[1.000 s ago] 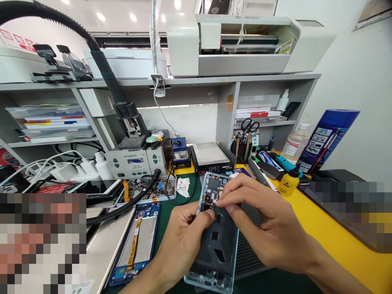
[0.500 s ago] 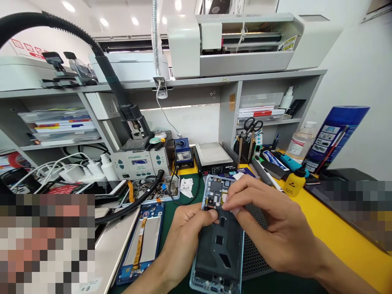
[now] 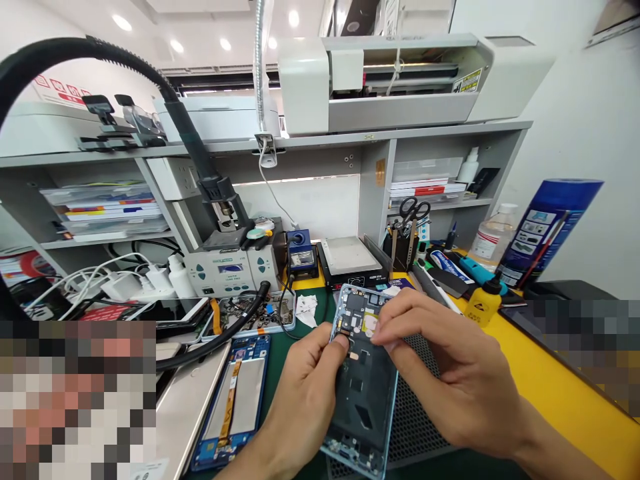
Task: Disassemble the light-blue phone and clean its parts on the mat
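Observation:
My left hand [image 3: 307, 393] grips the left side of an opened phone [image 3: 365, 393], its thumb lying on the inner face near small metal contacts. The phone is tilted, with a light blue rim, a dark inner plate and exposed circuit parts at its top end. Over its upper right part, my right hand [image 3: 450, 373] has thumb and fingertips pinched together close to a yellow-edged pale patch [image 3: 371, 324]. Whatever those fingertips hold, if anything, is hidden. A black perforated mat [image 3: 415, 427] lies beneath the phone.
To the left lie a blue phone frame [image 3: 210, 450] with an orange flex cable and a silver tablet-like panel [image 3: 187, 407]. A tray of small parts [image 3: 287, 308], a rework station [image 3: 225, 272] and a heating plate [image 3: 350, 259] stand behind. A yellow bottle [image 3: 483, 303] is at right.
My left thumb has slid left and up, uncovering the small contacts. The phone's lower end has swung slightly rightward. My right hand stays pinched, shifted slightly right; the view has tilted a little.

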Tool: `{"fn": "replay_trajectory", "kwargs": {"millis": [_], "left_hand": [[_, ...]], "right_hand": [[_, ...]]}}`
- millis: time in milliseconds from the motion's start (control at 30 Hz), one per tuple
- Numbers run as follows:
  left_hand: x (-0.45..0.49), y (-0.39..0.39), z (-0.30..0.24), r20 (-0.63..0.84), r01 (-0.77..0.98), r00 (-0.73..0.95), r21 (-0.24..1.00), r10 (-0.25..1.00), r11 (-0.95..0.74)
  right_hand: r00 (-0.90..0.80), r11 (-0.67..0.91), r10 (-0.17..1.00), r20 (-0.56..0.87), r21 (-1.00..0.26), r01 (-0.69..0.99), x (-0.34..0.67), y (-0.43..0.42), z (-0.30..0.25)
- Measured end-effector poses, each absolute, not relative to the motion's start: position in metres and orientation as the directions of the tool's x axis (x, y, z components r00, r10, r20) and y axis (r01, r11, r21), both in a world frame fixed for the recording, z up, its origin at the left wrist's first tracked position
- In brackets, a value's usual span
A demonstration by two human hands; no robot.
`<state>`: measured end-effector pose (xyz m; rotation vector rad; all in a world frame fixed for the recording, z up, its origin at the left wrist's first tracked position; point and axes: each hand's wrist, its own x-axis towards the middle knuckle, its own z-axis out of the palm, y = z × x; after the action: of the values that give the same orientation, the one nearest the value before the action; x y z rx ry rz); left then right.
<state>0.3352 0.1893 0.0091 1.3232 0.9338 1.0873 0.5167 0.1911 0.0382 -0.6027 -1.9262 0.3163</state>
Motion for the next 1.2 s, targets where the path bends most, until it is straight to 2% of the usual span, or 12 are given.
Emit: {"fn": "replay_trajectory", "kwargs": {"millis": [133,300,367,467,533,600,767,1200], "left_hand": [[0.335,0.19,0.008,0.101,-0.06,0.247,0.994,0.964,-0.089],[0.336,0.187,0.006,0.108,-0.14,0.232,0.987,0.967,-0.077],[0.337,0.186,0.007,0.117,-0.171,0.202,0.982,0.972,-0.082],[0.339,0.186,0.008,0.174,-0.155,0.178,0.977,0.968,-0.147],[0.34,0.185,0.008,0.237,-0.107,0.151,0.969,0.96,-0.223],[0.341,0.184,0.007,0.294,-0.048,0.111,0.956,0.949,-0.29],[0.34,0.181,0.005,0.356,0.045,0.089,0.932,0.93,-0.361],[0.339,0.179,0.001,0.435,0.079,0.163,0.889,0.886,-0.451]], "right_hand": [[-0.329,0.845,0.532,0.78,-0.468,0.259,0.517,0.188,0.036],[-0.273,0.848,0.515,0.812,-0.438,0.297,0.523,0.185,0.034],[-0.247,0.85,0.473,0.846,-0.365,0.379,0.524,0.186,0.035],[-0.304,0.838,0.367,0.879,-0.171,0.518,0.521,0.189,0.038],[-0.377,0.83,0.324,0.868,-0.069,0.554,0.517,0.19,0.039],[-0.436,0.832,0.316,0.843,-0.025,0.555,0.513,0.191,0.038],[-0.476,0.838,0.286,0.832,0.024,0.546,0.512,0.191,0.034],[-0.498,0.845,0.207,0.842,0.102,0.525,0.515,0.192,0.035]]}}
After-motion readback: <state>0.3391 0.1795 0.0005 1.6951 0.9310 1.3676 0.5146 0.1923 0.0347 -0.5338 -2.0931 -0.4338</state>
